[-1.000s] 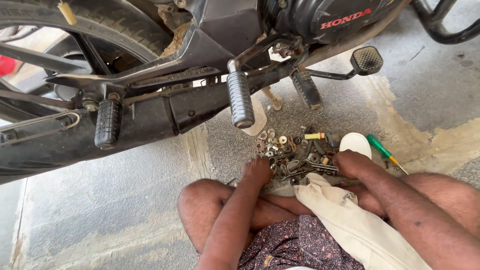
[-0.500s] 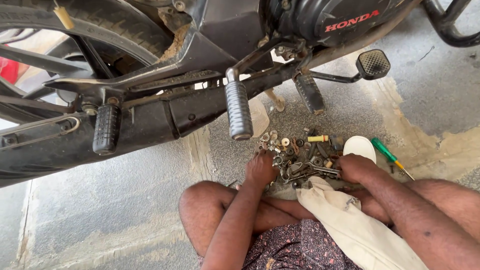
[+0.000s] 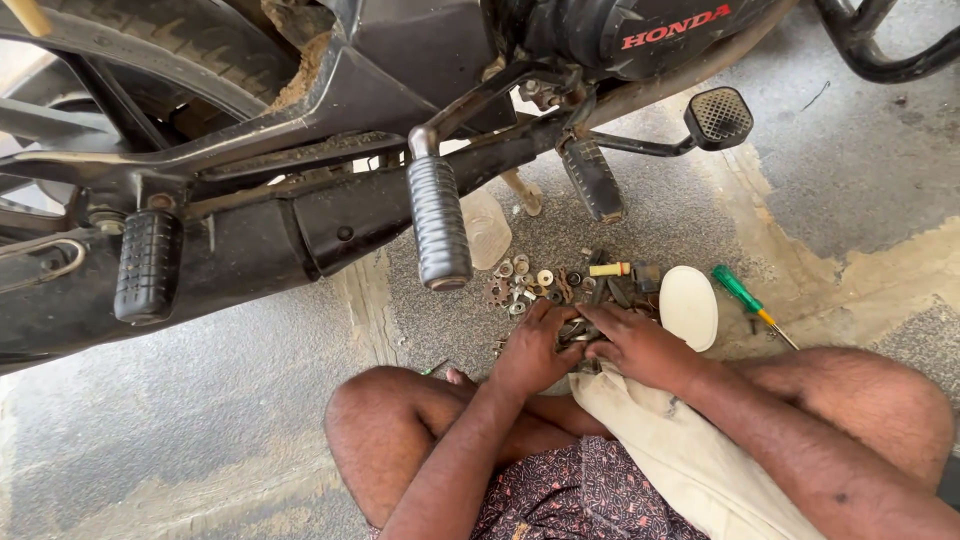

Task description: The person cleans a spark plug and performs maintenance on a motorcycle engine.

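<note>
Under my left hand (image 3: 535, 352) and right hand (image 3: 640, 345): pile of small metal hardware (image 3: 545, 285), washers dull grey, some rusty. White lid (image 3: 688, 306) smooth plastic, matt. Screwdriver (image 3: 748, 300) handle glossy green plastic. Footpeg (image 3: 438, 222) ribbed black rubber. Cloth (image 3: 680, 460) on my lap plain beige fabric. Floor (image 3: 200, 440) rough, gritty concrete.

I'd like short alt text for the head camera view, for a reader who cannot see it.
Seen from above, a seated person's left hand and right hand meet over a pile of small metal washers and bolts on the concrete floor. A white oval lid and green-handled screwdriver lie beside it, below a black motorcycle's footrest.
</note>
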